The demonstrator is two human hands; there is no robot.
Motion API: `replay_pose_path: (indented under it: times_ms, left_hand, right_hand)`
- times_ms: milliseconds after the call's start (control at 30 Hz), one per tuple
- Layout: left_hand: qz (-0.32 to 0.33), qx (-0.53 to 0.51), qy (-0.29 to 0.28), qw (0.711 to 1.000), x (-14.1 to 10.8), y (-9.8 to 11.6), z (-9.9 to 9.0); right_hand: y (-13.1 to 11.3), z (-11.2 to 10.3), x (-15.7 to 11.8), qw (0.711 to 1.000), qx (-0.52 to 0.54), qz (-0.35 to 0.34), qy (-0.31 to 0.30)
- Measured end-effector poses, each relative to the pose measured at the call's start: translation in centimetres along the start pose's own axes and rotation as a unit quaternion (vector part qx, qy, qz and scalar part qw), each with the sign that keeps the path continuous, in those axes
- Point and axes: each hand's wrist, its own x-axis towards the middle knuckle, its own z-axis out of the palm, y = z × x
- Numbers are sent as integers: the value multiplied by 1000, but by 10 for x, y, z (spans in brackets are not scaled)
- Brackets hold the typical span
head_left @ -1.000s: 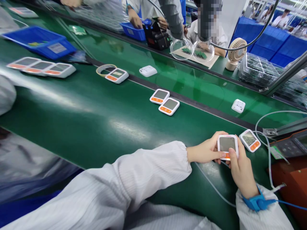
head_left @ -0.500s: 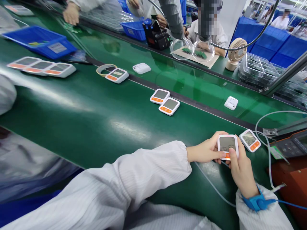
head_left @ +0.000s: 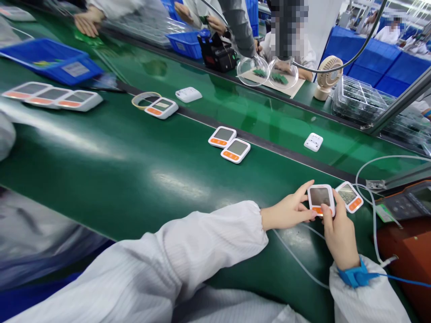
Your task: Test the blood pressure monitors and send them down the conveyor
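Both my hands grip a small white digital display unit (head_left: 321, 196) with a dark grey screen and an orange button strip. My left hand (head_left: 296, 208) pinches its left side, thumb at the lower left corner. My right hand (head_left: 340, 229), with a blue wrist strap (head_left: 357, 272), holds the right side, its thumb on the orange strip. Just right of it, a similar unit (head_left: 349, 196) lies on the green bench with digits on its screen. Two more units, a rear one (head_left: 222, 136) and a front one (head_left: 235, 150), touch farther left.
White units lie face down on the green belt, one at right (head_left: 313, 141), another farther left (head_left: 188, 94). A tape roll (head_left: 143, 100), several units and a blue tray (head_left: 72, 70) are at left. A hose (head_left: 374, 224) runs beside an orange-brown box (head_left: 404, 246). Co-workers sit opposite.
The held unit's screen showed digits and is now darker, with none readable. My hands have tilted it and raised it slightly. The face-down units on the belt have shifted left.
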Motion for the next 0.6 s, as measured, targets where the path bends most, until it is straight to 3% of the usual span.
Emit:
replay_pose_path:
  times_ms: [233,433,533,600]
  left_hand:
    - [24,93,25,995,2,-3,-3]
    - [41,232,79,969,2,23,-22]
    - [106,384,129,908,1,43,-46]
    - [157,512,199,821,-2,54,-66]
  right_hand:
    - [10,5,4,998,-45,-48,22]
    - [2,0,1,980,-79,-139,117]
    - [-7,1,-6,976,-42,-213,36]
    - [-12,6,-11,960,-24,-270,-66]
